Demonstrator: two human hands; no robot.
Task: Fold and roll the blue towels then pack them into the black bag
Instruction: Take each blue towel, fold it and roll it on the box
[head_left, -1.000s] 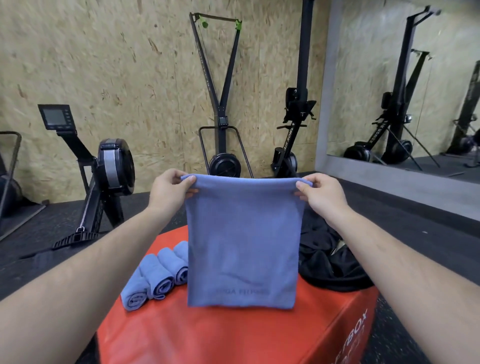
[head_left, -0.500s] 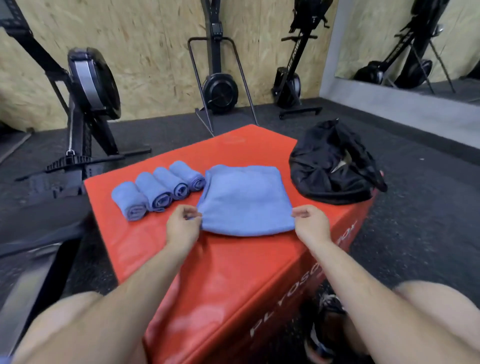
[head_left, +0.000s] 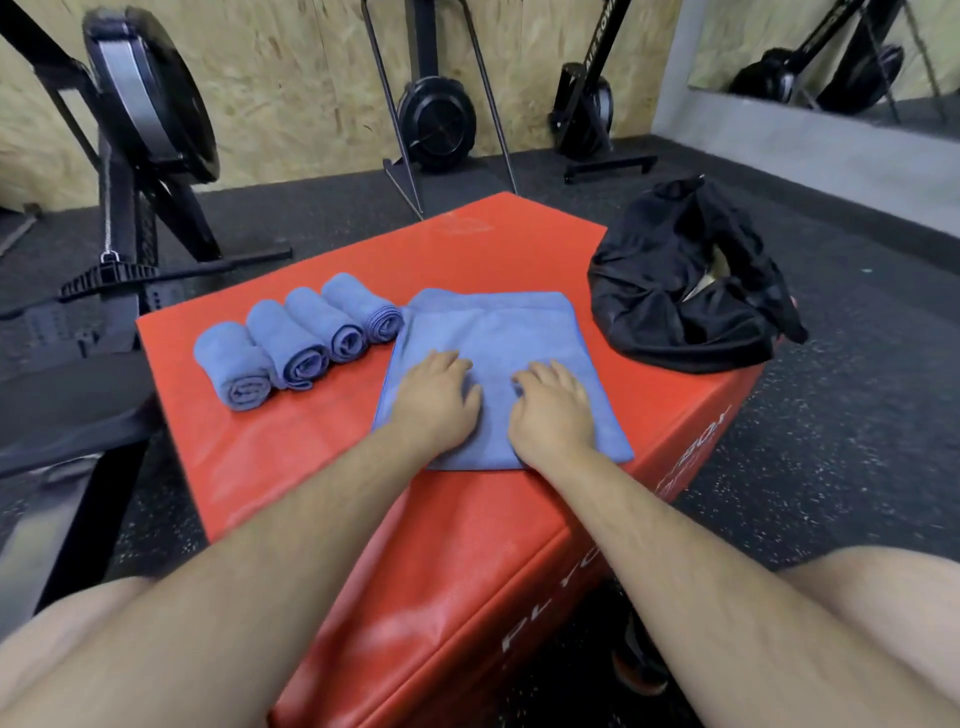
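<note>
A folded blue towel (head_left: 498, 332) lies flat on the red plyo box (head_left: 457, 519). My left hand (head_left: 434, 397) and my right hand (head_left: 553, 410) rest palm-down side by side on the towel's near half, fingers straight and pressing on the cloth. To the left, several rolled blue towels (head_left: 296, 343) lie in a row on the box. The black bag (head_left: 685, 280) sits crumpled at the box's right far corner, its mouth partly open, apart from the towel.
Rowing machines stand on the dark rubber floor: one at the left (head_left: 140, 119), others against the chipboard wall (head_left: 436, 119). A mirror (head_left: 831, 47) fills the right wall. My bare knees and a shoe (head_left: 639, 670) are at the box's near side.
A second ago I held the towel up by its top corners. I laid it flat on the box, let go of its near corners, and both hands now lie on top of it.
</note>
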